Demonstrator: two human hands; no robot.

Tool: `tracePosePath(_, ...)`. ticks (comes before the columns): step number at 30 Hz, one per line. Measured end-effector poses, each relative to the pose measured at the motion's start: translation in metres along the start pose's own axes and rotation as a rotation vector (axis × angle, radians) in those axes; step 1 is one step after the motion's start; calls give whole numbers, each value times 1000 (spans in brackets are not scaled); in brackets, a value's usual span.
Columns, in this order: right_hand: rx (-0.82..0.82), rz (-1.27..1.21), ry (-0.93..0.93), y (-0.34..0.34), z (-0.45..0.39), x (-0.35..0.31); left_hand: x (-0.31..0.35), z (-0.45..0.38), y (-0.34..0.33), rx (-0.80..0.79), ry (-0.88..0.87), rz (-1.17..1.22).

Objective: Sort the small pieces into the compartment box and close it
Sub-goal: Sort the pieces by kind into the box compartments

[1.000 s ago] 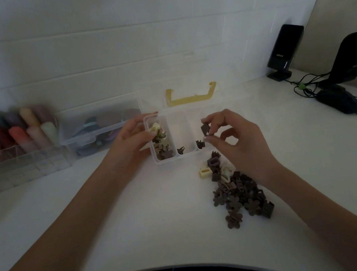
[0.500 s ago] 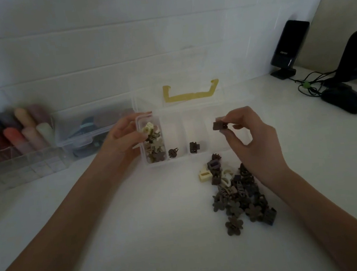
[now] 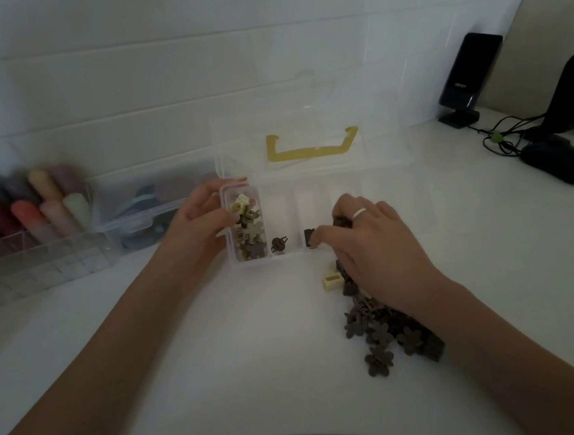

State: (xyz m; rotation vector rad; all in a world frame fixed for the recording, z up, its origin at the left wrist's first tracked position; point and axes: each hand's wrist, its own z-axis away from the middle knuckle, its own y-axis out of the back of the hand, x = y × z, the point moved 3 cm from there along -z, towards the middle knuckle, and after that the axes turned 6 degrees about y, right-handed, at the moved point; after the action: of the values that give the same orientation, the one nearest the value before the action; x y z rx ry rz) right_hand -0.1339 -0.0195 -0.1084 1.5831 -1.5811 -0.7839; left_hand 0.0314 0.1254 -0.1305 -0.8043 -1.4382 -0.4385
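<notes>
Box: clear compartment box (image 3: 247, 261) lies open on the white desk (image 3: 224, 367), its lid (image 3: 308, 132) with the yellow handle standing up behind it.
Change: right hand (image 3: 371, 243) has come down from above the box to its front rim, over the third compartment.
Right hand: fingers curled; a dark piece (image 3: 341, 222) shows at the fingertips, grip uncertain.
Left hand: left hand (image 3: 203, 219) still grips the box's left end.
Contents: first compartment well filled; second holds one dark clip (image 3: 278, 244).
Remaining: loose pile (image 3: 395, 330) just in front of the box; sorting looks far from done, lid unclosed.
</notes>
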Motion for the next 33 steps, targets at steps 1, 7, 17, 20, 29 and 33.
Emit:
tracePosePath(1,-25,47,-22,-1,-1,-2,0,0,0,2,0,0)
tracePosePath(7,-86,241,-127,0,-9,-11,0,1,1,-11,9,-3)
tracePosePath(17,-155,117,-225,-1,-6,-8,2,3,-3,-28,-6,-1)
tracePosePath(20,-259,21,-211,4,-5,-9,1,3,-3,-33,-9,-5)
tracePosePath(29,21,-304,-291,10,-1,6,-2,-1,0,-19,-12,3)
tracePosePath(33,277,-497,-370,20,0,14,-3,-3,0,-13,-7,5)
